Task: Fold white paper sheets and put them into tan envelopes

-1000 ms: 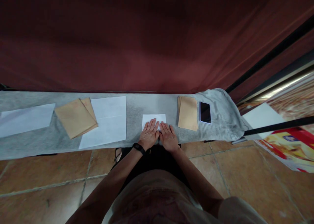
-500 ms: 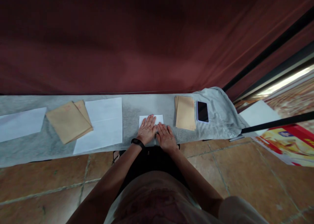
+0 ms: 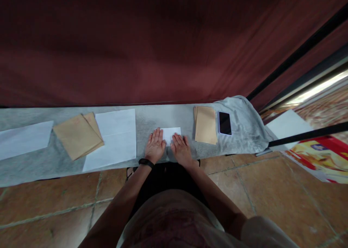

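A small white sheet of paper (image 3: 169, 133), seemingly folded, lies on the grey cloth in front of me. My left hand (image 3: 156, 145) rests flat over its left end, fingers stretched out and pointing away from me. On its lower right part lies my right hand (image 3: 181, 148), also flat with the fingers extended. Between the two hands the paper's middle shows. Both hands press from above and grip nothing. A stack of brown envelopes (image 3: 206, 125) sits to the right of my right hand.
A phone (image 3: 224, 123) lies right of the envelopes on the grey cloth (image 3: 148, 114). Leftward are a large white sheet (image 3: 116, 137), more brown envelopes (image 3: 77, 137) and another white sheet (image 3: 25, 138). A dark red curtain (image 3: 152, 67) hangs behind; black bars (image 3: 307, 134) stand at right.
My left hand has slid left along the small paper, uncovering its middle. The right hand has shifted slightly down and stays flat near the paper's right end.
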A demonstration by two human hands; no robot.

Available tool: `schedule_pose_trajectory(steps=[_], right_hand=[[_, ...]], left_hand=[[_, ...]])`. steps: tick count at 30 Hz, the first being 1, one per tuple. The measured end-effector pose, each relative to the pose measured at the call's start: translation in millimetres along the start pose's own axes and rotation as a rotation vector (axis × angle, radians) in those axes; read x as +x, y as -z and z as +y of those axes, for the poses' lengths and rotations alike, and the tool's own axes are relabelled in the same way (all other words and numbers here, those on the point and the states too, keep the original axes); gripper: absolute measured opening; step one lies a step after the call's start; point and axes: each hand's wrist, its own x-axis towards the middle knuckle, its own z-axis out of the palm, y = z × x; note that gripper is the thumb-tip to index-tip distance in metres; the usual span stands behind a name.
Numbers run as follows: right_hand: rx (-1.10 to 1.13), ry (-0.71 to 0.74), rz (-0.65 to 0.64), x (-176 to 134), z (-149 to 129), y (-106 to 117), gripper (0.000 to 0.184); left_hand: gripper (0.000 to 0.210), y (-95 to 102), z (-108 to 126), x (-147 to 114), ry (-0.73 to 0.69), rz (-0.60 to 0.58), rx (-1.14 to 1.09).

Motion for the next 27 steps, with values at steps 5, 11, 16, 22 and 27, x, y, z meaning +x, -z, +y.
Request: schedule_pose_trajectory(steps=[5, 11, 16, 22, 27], right_hand=[[0.016, 0.063, -0.019, 26, -10, -11, 0.048], [-0.029, 0.054, 0.018, 30, -1, -17, 0.052], [-0.068, 0.006, 0.022, 28, 9, -14, 0.053], [-0.092, -0.029, 0.051, 24, 18, -12, 0.055], [-0.032, -0.04, 0.12, 16, 27, -14, 0.055]], left_hand=[[0.06, 2.5, 0, 0, -0.027, -0.026, 0.022], [0.059, 4.5, 2, 0, -0.007, -0.025, 0.021], [0.06, 3.2, 3, 0, -0.001, -0.018, 0.023], [0.068, 1.0, 2, 1, 0.009, -0.016, 0.011], [0.07, -0.5, 0, 1, 0.008, -0.012, 0.004]])
